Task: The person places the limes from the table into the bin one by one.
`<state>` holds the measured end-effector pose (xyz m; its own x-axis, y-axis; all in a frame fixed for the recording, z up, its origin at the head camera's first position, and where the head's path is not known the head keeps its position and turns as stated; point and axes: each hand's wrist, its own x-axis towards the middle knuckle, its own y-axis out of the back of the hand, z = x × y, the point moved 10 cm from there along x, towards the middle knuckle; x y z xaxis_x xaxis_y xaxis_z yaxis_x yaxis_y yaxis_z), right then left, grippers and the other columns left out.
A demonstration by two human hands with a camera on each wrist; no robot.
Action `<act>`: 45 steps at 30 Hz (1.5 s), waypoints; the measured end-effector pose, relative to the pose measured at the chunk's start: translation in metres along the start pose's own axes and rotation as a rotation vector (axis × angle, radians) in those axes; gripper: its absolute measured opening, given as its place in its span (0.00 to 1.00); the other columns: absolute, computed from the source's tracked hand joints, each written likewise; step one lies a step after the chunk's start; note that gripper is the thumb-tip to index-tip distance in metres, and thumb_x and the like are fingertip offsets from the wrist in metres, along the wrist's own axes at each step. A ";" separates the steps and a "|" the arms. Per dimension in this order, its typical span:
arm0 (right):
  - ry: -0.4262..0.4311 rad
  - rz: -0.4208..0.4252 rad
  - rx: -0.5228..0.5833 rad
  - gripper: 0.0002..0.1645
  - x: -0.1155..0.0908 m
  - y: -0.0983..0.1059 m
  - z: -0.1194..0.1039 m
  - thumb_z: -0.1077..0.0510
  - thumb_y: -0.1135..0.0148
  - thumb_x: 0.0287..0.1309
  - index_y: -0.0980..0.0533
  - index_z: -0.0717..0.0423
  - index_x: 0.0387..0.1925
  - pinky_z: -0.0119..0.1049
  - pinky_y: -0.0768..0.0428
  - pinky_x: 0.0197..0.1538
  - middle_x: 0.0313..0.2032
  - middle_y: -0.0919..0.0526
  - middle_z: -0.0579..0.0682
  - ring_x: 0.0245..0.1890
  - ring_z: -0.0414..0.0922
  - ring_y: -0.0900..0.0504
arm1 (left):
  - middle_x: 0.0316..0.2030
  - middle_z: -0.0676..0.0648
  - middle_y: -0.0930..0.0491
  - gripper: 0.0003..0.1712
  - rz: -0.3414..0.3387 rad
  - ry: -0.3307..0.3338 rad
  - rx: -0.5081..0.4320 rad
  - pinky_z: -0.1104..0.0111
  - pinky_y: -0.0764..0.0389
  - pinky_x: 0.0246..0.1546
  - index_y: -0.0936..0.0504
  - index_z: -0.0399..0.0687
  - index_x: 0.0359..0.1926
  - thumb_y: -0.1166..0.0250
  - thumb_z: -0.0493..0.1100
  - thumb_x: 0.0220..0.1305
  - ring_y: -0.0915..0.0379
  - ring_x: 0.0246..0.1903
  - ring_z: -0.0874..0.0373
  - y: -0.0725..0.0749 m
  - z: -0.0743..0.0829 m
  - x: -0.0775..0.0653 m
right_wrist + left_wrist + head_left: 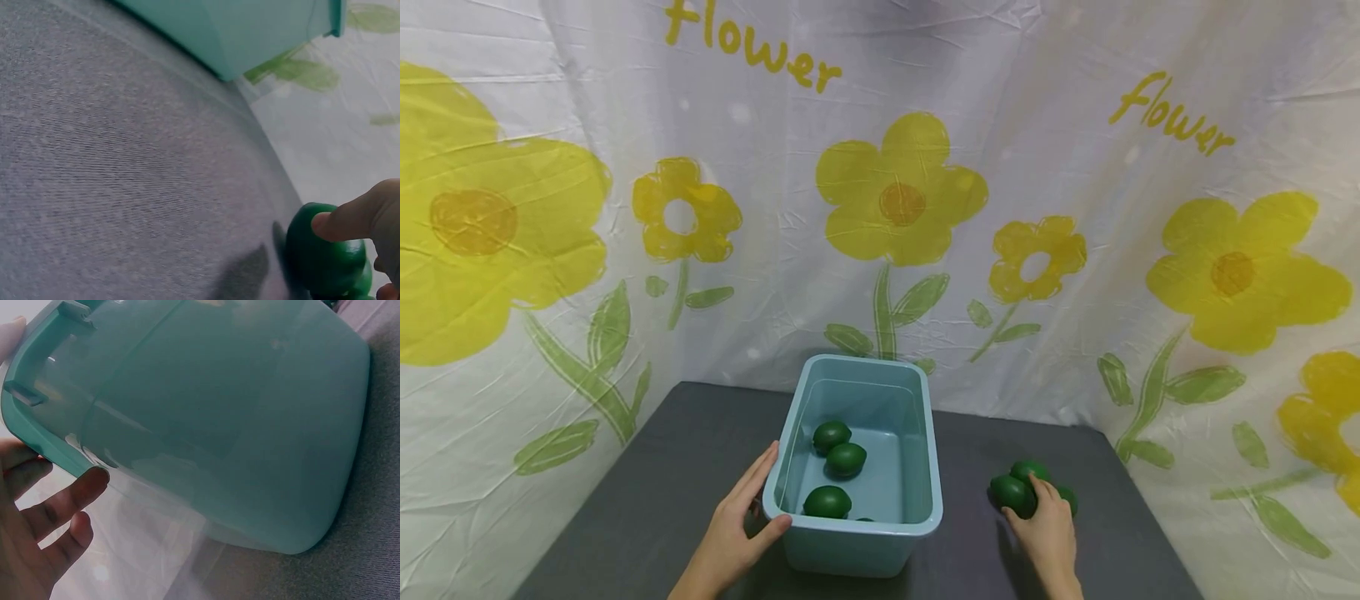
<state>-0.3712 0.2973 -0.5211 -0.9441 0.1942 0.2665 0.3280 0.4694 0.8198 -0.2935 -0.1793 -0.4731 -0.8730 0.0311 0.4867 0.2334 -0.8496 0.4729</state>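
In the head view my left hand (735, 523) is at the near left corner of a light blue plastic bin (861, 546). Its thumb lies at the front rim, and its extended fingers reach along the left side. The left wrist view has the spread fingers (69, 500) beside the bin's rim. Over to the right, my right hand (1043, 527) has thumb and forefinger around a dark green lime (1011, 495), which rests among other limes. The right wrist view shows that thumb (344, 222) against the lime's side. The palm hides part of this cluster.
Several limes (827, 502) lie inside the bin, one mostly hidden by the front rim. Beneath everything is a dark grey tabletop (700, 442). A white curtain (760, 275) printed with yellow flowers encloses the back and sides.
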 end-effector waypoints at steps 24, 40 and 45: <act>0.020 0.042 -0.018 0.42 0.002 -0.020 0.006 0.65 0.19 0.50 0.24 0.66 0.68 0.71 0.24 0.57 0.66 0.23 0.69 0.60 0.74 0.24 | 0.79 0.46 0.35 0.47 -0.003 0.002 0.006 0.70 0.27 0.33 0.38 0.53 0.83 0.27 0.47 0.68 0.31 0.46 0.66 -0.001 0.000 0.000; 0.010 0.051 -0.014 0.37 0.001 -0.018 0.011 0.65 0.22 0.55 0.24 0.64 0.67 0.68 0.21 0.53 0.65 0.21 0.67 0.55 0.68 0.21 | 0.79 0.45 0.35 0.47 -0.005 0.004 0.002 0.69 0.26 0.34 0.38 0.53 0.83 0.27 0.47 0.68 0.30 0.46 0.66 -0.001 -0.001 0.001; -0.023 0.030 0.041 0.38 0.001 -0.017 0.009 0.63 0.22 0.57 0.25 0.66 0.68 0.69 0.23 0.56 0.65 0.22 0.70 0.58 0.71 0.22 | 0.78 0.44 0.34 0.47 -0.005 0.011 0.012 0.70 0.26 0.34 0.37 0.51 0.83 0.27 0.47 0.68 0.30 0.47 0.66 0.000 -0.001 0.000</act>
<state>-0.3771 0.2977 -0.5393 -0.9328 0.2285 0.2786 0.3579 0.4980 0.7898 -0.2942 -0.1793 -0.4735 -0.8788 0.0294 0.4764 0.2341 -0.8432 0.4840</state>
